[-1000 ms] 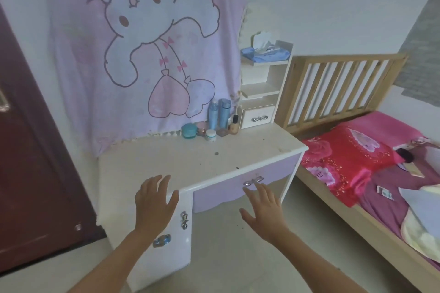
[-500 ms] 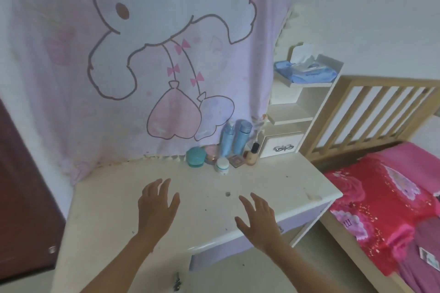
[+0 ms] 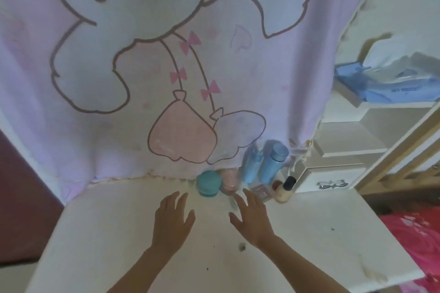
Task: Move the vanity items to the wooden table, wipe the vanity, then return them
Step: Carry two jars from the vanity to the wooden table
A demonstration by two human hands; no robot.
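Note:
The white vanity top point(image 3: 100, 240) carries a cluster of items at its back edge: a teal jar point(image 3: 208, 183), a pink jar point(image 3: 229, 179), two tall blue bottles point(image 3: 262, 164), a small flat compact point(image 3: 262, 191) and a beige bottle with a black cap point(image 3: 285, 189). My left hand point(image 3: 172, 219) hovers over the top with fingers spread, just short of the teal jar. My right hand point(image 3: 252, 216) is also spread and empty, its fingertips near the pink jar and the compact. A small white jar seen earlier is hidden behind my right hand.
A pink cartoon blanket point(image 3: 166, 66) hangs over the mirror behind the items. White shelves point(image 3: 345, 140) at the right hold a blue tissue pack point(image 3: 385, 83), above a small drawer point(image 3: 331, 183). A wooden bed rail point(image 3: 404, 140) and red bedding point(image 3: 416, 240) lie right. Dark specks dot the vanity.
I have stepped closer to the vanity. Both hands have reached forward over the top toward the cluster of items, and the small white jar has gone behind my right hand.

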